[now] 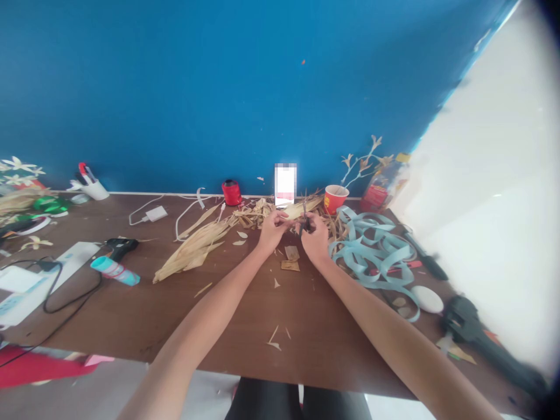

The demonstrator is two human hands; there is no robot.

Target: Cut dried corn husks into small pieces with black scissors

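My left hand (273, 232) pinches the near end of a pale dried corn husk strip (301, 209) over the middle of the table. My right hand (317, 238) is closed round dark-handled scissors (306, 223), whose blades point up beside the strip. Behind and around both hands lies a heap of dried husk scraps (251, 214). Two small cut husk pieces (290, 265) rest on the table just below the hands. A larger bundle of husks (196, 245) lies to the left.
Blue ribbon (376, 248) sprawls beside my right forearm, near a red paper cup (336, 199). A glue gun (476, 332) lies far right, another (122, 247) at left. A bright phone (286, 184) leans on the wall beside a red spool (231, 192). A power strip (65, 262) lies left.
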